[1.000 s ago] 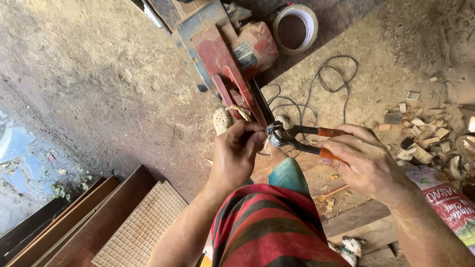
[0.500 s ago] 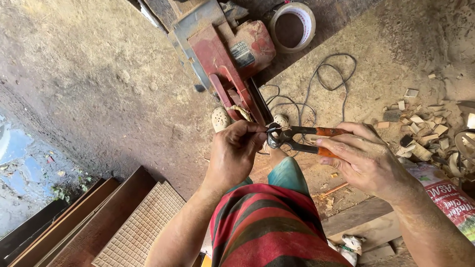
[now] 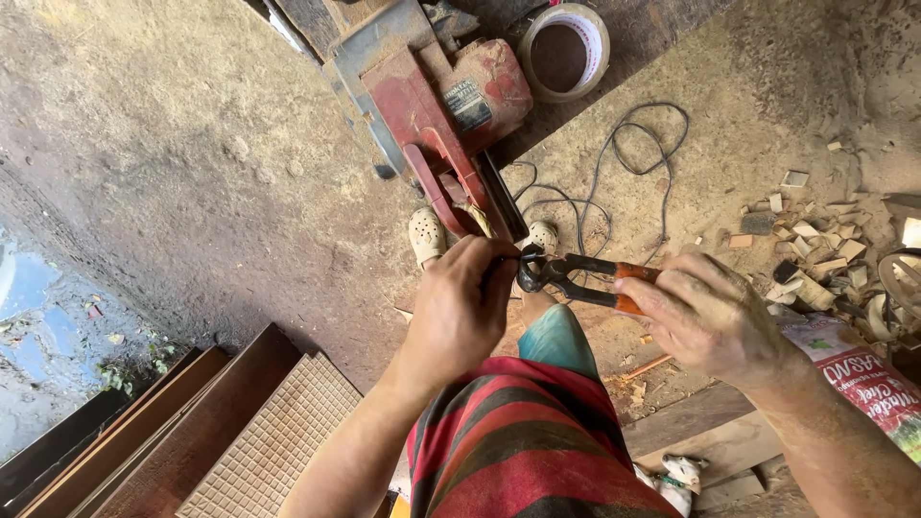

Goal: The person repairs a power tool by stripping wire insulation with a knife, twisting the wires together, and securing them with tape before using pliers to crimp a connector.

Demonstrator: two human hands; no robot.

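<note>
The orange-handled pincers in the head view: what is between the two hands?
In the head view, the dark metal orange-handled pincers span the gap: the right hand holds the handles, and the left hand pinches something too small to identify at the jaws.

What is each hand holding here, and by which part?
The right hand grips a pair of pincers by the orange handles. The left hand pinches something small and dark at the pincers' jaws with its fingertips; what it is cannot be told.

Wearing a shirt [image 3: 537,451] striped in red and dark grey-green, teal trousers [image 3: 554,338] and pale perforated clogs [image 3: 426,236]. Showing bare forearms, no sleeves, gloves or rings; left hand [image 3: 459,312] and right hand [image 3: 710,317] looking dusty.
</note>
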